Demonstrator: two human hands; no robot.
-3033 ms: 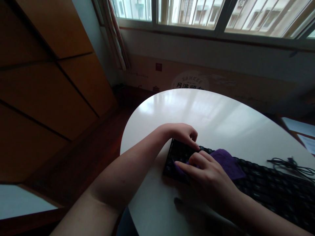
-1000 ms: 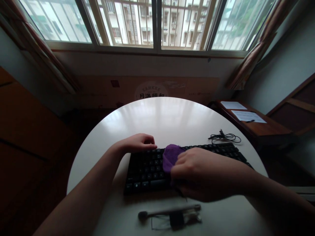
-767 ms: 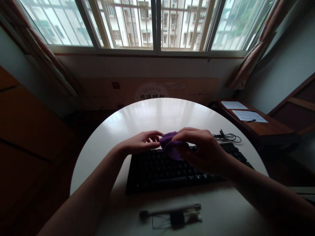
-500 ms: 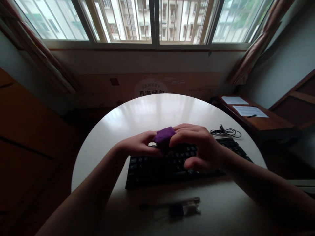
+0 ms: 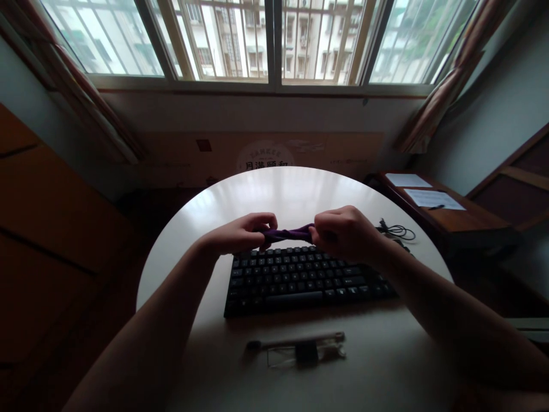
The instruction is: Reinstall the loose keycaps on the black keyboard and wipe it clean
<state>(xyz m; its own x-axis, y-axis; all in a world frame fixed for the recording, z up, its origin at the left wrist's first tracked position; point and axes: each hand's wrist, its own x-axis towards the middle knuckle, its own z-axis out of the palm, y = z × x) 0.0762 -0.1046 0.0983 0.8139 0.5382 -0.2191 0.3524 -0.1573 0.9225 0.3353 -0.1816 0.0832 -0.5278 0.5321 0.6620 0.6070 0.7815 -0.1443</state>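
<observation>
A purple cloth point(image 5: 286, 234), twisted into a thin roll, stretches between my two hands above the far edge of a black keyboard point(image 5: 295, 280). Its left end is gripped by my left hand point(image 5: 246, 232), with the fingers curled round it. My right hand point(image 5: 343, 229) is closed in a fist on the other end. The keyboard lies on a round white table point(image 5: 193, 212), and my right forearm covers part of its right side.
Nearer than the keyboard lie a thin brush-like stick point(image 5: 300, 341) and a black binder clip point(image 5: 306, 352). A coiled black cable point(image 5: 398, 230) is behind the keyboard's right end. Papers point(image 5: 433, 198) and a pen rest on a wooden side table at the right.
The purple cloth went from a folded bundle to a twisted roll pulled between both hands. My right hand closed on its end. The view shifted slightly.
</observation>
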